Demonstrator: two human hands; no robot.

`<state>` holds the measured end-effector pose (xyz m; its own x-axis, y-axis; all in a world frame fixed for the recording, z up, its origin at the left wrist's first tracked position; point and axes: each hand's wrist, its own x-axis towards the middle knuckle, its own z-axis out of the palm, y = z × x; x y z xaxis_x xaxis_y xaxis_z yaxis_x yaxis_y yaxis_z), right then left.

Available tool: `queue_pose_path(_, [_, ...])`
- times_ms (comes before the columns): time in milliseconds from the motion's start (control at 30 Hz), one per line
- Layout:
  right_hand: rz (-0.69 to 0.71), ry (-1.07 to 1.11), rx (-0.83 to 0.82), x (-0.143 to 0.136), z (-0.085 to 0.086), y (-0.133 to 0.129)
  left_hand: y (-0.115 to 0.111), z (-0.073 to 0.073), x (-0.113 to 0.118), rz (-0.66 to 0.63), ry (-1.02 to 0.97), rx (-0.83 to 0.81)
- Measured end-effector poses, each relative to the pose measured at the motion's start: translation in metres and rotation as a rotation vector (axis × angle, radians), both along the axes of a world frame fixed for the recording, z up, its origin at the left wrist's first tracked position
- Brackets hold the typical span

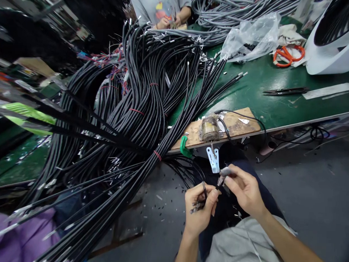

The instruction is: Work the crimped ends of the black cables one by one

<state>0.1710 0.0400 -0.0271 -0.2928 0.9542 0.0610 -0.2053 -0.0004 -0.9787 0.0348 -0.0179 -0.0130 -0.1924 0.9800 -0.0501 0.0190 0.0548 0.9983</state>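
Observation:
Over my lap, my left hand (199,210) is closed around several thin black cables. Their silvery ends (197,207) stick out at the back of the fingers. One cable is pinched between thumb and forefinger, its silvery end (220,181) pointing up. My right hand (248,193) closes its fingertips on that end; a grey covering (225,171) sits on a fingertip. Just above hangs a light blue clothes peg (213,159) on the shaft of a small, grimy motor (210,128), apart from both hands.
The motor rests on a wooden board (246,120) at the table's edge, beside a green clamp (185,147). A large heap of black cables (147,84) fills the left. Snips (286,91), orange-handled scissors (288,55) and a white fan (331,56) lie right. Another person (160,10) sits opposite.

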Motion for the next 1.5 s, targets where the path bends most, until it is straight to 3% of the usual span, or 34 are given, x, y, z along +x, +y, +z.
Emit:
queue_pose_path(133, [-0.163,-0.255,0.198,0.007,0.01,-0.007,0.002,-0.001,0.003,0.039,0.037,0.014])
queue_pose_path(367, [-0.212,-0.513,0.364,0.012,0.027,-0.01,0.007,-0.01,0.016,0.164,0.229,0.087])
queue_pose_path(633, [-0.439,-0.677,0.589,0.002,0.017,-0.013,0.006,-0.019,0.034,0.226,0.372,0.152])
queue_pose_path(733, [-0.41,-0.516,0.367,0.001,0.01,-0.01,0.004,-0.017,0.036,0.208,0.366,0.105])
queue_pose_path(900, [-0.093,0.061,-0.298,0.004,0.003,0.006,0.0,-0.011,0.028,0.095,0.245,-0.065])
queue_pose_path(1000, [0.045,0.246,-0.431,0.006,0.003,0.014,0.0,-0.007,0.021,0.059,0.124,-0.128])
queue_pose_path(1100, [0.23,0.231,-0.313,0.006,0.003,0.016,0.0,-0.003,0.015,0.025,0.025,-0.208])
queue_pose_path(1167, [0.26,0.194,-0.239,0.002,0.001,0.014,0.001,0.0,0.014,0.01,-0.028,-0.239])
queue_pose_path(1333, [0.028,0.13,-0.215,-0.016,-0.002,0.0,0.001,0.0,0.024,0.128,-0.012,-0.084])
queue_pose_path(1433, [-0.209,-0.062,0.115,-0.018,0.002,-0.005,0.001,-0.001,0.022,0.151,-0.019,-0.022])
queue_pose_path(1500, [-0.229,-0.12,0.235,-0.016,0.006,-0.002,0.003,-0.001,0.013,0.096,-0.049,-0.035])
